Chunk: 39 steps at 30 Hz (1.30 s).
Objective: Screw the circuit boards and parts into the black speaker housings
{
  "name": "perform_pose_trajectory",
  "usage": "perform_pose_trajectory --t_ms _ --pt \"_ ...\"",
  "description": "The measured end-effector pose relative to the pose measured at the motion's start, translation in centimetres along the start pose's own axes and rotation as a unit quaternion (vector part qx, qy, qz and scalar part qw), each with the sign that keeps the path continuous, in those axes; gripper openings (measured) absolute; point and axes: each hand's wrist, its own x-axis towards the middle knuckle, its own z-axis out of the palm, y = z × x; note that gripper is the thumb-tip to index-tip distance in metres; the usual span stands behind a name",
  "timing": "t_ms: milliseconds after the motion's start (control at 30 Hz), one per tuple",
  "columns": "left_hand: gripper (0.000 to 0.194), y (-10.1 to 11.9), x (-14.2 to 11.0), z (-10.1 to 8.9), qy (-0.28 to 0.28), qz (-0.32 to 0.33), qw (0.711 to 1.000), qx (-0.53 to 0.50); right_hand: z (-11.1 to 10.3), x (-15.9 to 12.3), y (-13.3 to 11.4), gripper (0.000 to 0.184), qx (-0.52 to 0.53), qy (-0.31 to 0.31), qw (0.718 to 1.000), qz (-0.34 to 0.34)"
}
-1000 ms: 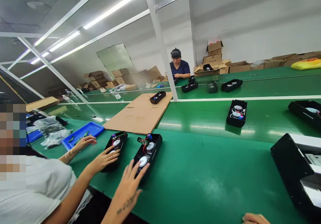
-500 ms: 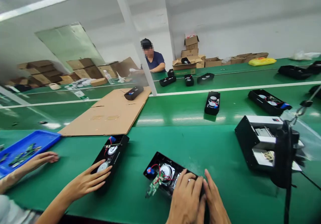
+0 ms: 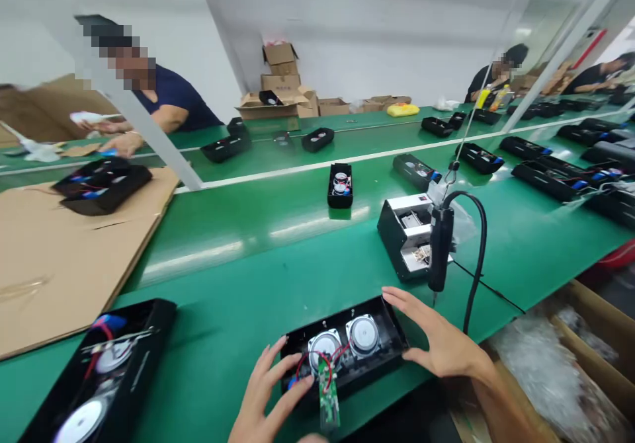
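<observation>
A black speaker housing (image 3: 347, 382) lies at the bench's near edge, its open side up, with two round speakers (image 3: 364, 334) inside. A small green circuit board (image 3: 327, 395) hangs over its near wall on red and black wires. My left hand (image 3: 272, 390) grips the left end of the housing, its fingertips over the rim beside a blue part. My right hand (image 3: 436, 340) spans the right end, fingers on the far corner and thumb on the near one. A black electric screwdriver (image 3: 440, 248) hangs beyond my right hand.
Another open speaker housing (image 3: 143, 357) lies at left beside a cardboard sheet (image 3: 64, 258). A screw feeder (image 3: 404, 235) stands behind the screwdriver. More housings (image 3: 340, 186) lie farther back. A co-worker (image 3: 169, 99) handles parts across the bench. Boxes with plastic bags (image 3: 540, 363) sit lower right.
My view has swung right and the neighbour's hands have left it. The housing has turned, its right end now farther away. My left hand has moved from its right end to its left end.
</observation>
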Motion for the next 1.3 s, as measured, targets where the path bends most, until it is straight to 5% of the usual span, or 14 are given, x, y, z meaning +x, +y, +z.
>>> perform_pose_trajectory --t_ms 233,400,533,700,900,1133,1300 --pt "0.034 2.5 2.1 1.2 0.044 -0.005 0.999 -0.032 4.4 -0.3 -5.2 0.04 0.037 0.172 0.966 -0.191" --pt "0.028 3.4 3.2 1.9 0.075 -0.034 0.995 -0.047 8.8 2.1 -7.6 0.023 -0.006 0.22 0.956 -0.194" --pt "0.028 2.8 2.6 2.0 0.061 -0.023 0.996 -0.062 8.7 4.0 -8.2 0.011 0.008 0.227 0.952 -0.204" --pt "0.029 1.8 1.5 1.1 0.019 -0.065 0.997 -0.028 5.6 4.0 -8.7 0.02 -0.119 0.125 0.952 -0.252" --pt "0.028 1.5 1.9 0.8 -0.046 0.015 0.998 0.042 5.0 3.7 -10.2 0.005 -0.313 -0.035 0.918 -0.243" --pt "0.015 2.1 3.1 1.1 -0.058 0.034 0.998 0.018 4.8 4.6 -11.1 0.007 -0.345 -0.119 0.903 -0.225" --pt "0.019 2.4 3.0 1.3 -0.04 -0.006 0.999 0.006 4.4 4.6 -11.4 0.014 -0.36 -0.118 0.909 -0.174"
